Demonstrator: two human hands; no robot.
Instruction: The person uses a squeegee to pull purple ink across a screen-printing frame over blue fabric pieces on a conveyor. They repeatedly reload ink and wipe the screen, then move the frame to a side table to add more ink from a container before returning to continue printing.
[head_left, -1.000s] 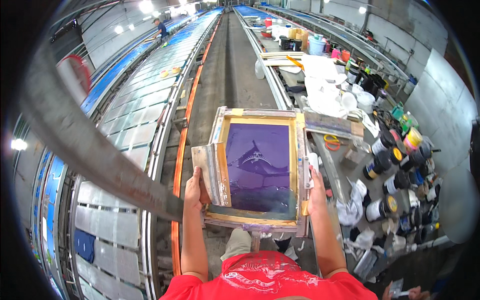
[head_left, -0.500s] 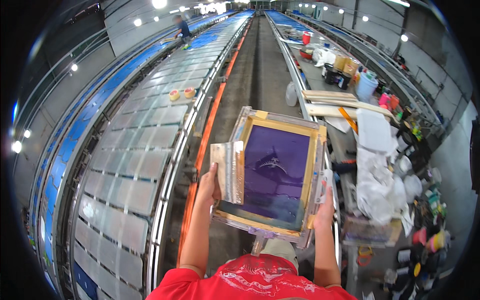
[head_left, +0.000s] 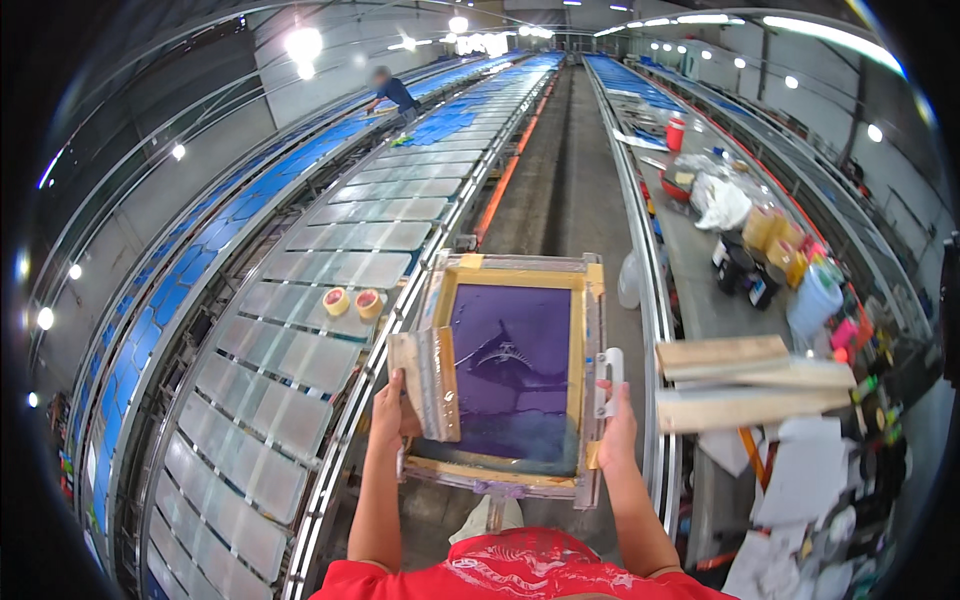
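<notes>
In front of my body I hold a screen printing frame [head_left: 583, 350], its border covered in yellowish tape and its mesh dark purple with a printed figure. A squeegee [head_left: 430, 385] with a pale wooden handle lies across the frame's left side. My left hand [head_left: 387, 412] is closed at the squeegee's outer edge and the frame's left side, thumb on the wood; the fingers underneath are hidden. With my right hand [head_left: 616, 432] I grip the frame's right side, beside a white handle-like fitting [head_left: 610, 382]; some of those fingers are hidden too.
A long printing table [head_left: 300, 345] with pale panels and two tape rolls [head_left: 352, 302] runs along my left. On the right table stand wooden boards [head_left: 745, 385], black tubs [head_left: 745, 270] and a light blue bucket [head_left: 815, 300]. The aisle [head_left: 575, 160] stretches ahead; another person [head_left: 395, 95] works far left.
I have moved forward along the aisle: the tape rolls and wooden boards are nearer. The frame and squeegee sit lower and further left in view, held as before.
</notes>
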